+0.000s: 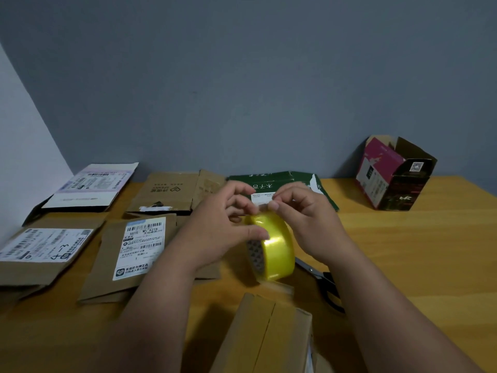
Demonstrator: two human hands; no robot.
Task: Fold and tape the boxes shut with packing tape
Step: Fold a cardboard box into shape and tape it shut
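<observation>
A roll of yellow packing tape (pixel 274 246) is held upright above the wooden table (pixel 403 251). My left hand (pixel 223 227) grips the roll from the left, thumb on its outer face. My right hand (pixel 304 219) pinches at the roll's top edge with thumb and fingertips. Below the roll, near the front edge, stands a brown cardboard box (pixel 269 335) with its top flaps folded together. A short strip of clear tape (pixel 277 285) lies at the box's far end.
Black-handled scissors (pixel 322 278) lie right of the roll, partly under my right forearm. Flattened boxes with shipping labels (pixel 131 251) cover the table's left. A flat green box (pixel 285 184) lies at the back. An open dark and pink box (pixel 392 173) stands at back right.
</observation>
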